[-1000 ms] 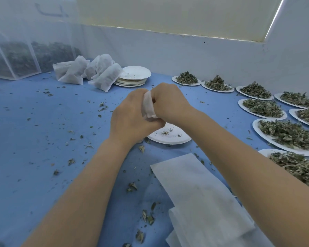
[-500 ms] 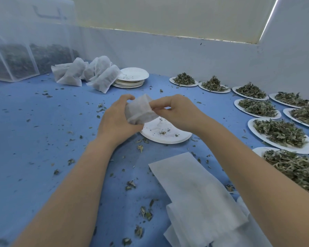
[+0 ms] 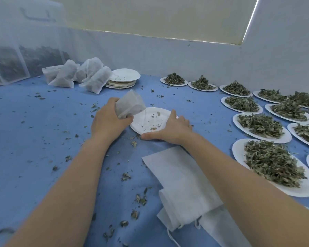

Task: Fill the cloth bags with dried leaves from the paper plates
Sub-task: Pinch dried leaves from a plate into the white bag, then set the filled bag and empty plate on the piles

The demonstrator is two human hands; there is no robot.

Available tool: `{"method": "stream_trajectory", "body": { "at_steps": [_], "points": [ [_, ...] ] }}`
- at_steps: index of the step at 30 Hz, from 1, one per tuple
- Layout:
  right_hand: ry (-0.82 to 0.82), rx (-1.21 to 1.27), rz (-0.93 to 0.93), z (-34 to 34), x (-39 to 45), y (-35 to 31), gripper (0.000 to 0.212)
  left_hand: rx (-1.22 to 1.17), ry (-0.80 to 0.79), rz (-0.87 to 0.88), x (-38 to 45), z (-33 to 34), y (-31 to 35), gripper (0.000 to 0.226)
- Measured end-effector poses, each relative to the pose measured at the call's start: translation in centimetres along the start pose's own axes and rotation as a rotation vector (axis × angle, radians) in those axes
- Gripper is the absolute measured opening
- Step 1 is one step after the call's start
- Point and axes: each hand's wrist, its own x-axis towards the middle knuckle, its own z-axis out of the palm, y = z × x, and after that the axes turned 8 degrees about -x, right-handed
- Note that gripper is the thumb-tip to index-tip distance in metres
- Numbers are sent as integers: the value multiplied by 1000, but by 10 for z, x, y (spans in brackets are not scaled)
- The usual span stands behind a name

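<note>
My left hand (image 3: 108,120) grips a filled white cloth bag (image 3: 130,104), held tilted just above the left rim of a nearly bare paper plate (image 3: 150,120). A drawstring hangs from the bag over that plate. My right hand (image 3: 169,130) lies on the plate's near right rim, thumb along the front edge and fingers over the right side. Only a few leaf crumbs sit on this plate. Several paper plates heaped with dried leaves (image 3: 271,163) line the right side of the blue table.
Flat unfilled cloth bags (image 3: 184,184) lie in a pile near me. Several filled bags (image 3: 89,75) lean by a stack of used plates (image 3: 123,80) at the back. A mesh box (image 3: 16,50) stands far left. Leaf bits litter the blue table (image 3: 34,139).
My hands came apart: the right one let go of the bag and dropped to the plate's rim. The left hand keeps the bag, now lower and beside the plate.
</note>
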Motion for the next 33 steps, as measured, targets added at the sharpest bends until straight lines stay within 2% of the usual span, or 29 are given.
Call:
{"method": "stream_trajectory", "body": {
  "at_steps": [6,12,16,20,23,30,33],
  "points": [
    [185,41,6,4,1,-10,139,-84,63,-176,5,-6,10,65],
    [195,127,-51,-23,21,-44,130,-143,116,-348,30,-18,24,52],
    [154,109,-106,-43,48,-72,124,-68,117,-302,65,-27,26,63],
    [184,67,-119,-61,88,-92,120,-34,70,-282,102,-23,20,61],
    [188,21,-128,-67,125,-106,120,19,64,-257,137,-17,10,51],
    [143,59,-131,-52,211,-137,123,17,69,-264,211,4,-40,55],
    [156,49,-128,-38,238,-150,121,93,76,-266,226,14,-58,60]
  ]
}}
